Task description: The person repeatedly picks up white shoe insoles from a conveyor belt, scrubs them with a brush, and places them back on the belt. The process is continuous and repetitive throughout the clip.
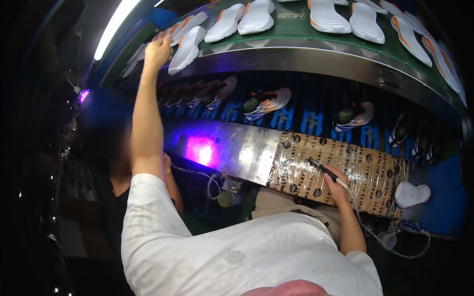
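Observation:
My left hand [159, 51] reaches up to the green upper conveyor, its fingers closed at the side edge of a white shoe sole [187, 50]. This sole tilts and juts past the belt's front edge. The fingertips are partly hidden. Lower down, my right hand [337, 185] grips a black pen-shaped tool [324, 169] with a white cord. The tool's tip points at a tape-covered cardboard sheet [316, 183] printed in black, lying on the metal worktop. At the sheet's right end rests a loose white sole [412, 194].
White soles with orange stripes [330, 17] line the green conveyor [281, 43]. Below, shoe uppers [266, 103] sit on a rack of blue holders [312, 121]. Purple light [202, 150] falls on the metal worktop [247, 148]. Another person [111, 133] is at my left. Cords and cups hang under the worktop.

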A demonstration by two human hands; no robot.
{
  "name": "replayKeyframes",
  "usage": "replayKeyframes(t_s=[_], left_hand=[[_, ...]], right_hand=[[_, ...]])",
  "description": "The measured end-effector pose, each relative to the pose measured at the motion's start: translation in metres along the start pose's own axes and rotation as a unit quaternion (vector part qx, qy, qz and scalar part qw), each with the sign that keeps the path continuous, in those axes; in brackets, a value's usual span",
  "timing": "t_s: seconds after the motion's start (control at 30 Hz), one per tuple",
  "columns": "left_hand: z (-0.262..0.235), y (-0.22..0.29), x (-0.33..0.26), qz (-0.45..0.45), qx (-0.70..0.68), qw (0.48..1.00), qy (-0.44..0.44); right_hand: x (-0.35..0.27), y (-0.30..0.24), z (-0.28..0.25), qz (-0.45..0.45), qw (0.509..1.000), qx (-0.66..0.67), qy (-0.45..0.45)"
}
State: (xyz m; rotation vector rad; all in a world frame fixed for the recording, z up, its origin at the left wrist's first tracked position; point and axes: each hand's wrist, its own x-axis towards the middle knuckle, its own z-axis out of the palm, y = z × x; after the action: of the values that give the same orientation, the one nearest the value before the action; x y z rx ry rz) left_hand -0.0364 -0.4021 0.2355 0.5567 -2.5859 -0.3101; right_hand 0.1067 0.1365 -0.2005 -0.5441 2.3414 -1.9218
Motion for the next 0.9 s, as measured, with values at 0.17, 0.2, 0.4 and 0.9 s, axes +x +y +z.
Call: replayKeyframes(t_s=[0.17,0.2,0.4,0.9], left_hand=[[0.097,-0.012,-0.002,0.047,0.085,0.988,0.118],[0.104,-0.004,-0.010,0.038,0.029,0.984,0.169],[0.109,-0.005,-0.077,0.023,-0.343,0.909,0.235],[0.248,0.062,-0.378,-0.166,-0.838,0.402,-0.329]], right_hand=[[-0.001,0.013,-0.001,-0.027,0.999,0.007,0.040],[-0.002,0.012,-0.003,0.012,0.999,0.009,0.031],[0.003,0.007,0.002,0.065,0.994,0.077,0.033],[0.024,-0.113,-0.011,0.034,0.977,0.206,0.036]])
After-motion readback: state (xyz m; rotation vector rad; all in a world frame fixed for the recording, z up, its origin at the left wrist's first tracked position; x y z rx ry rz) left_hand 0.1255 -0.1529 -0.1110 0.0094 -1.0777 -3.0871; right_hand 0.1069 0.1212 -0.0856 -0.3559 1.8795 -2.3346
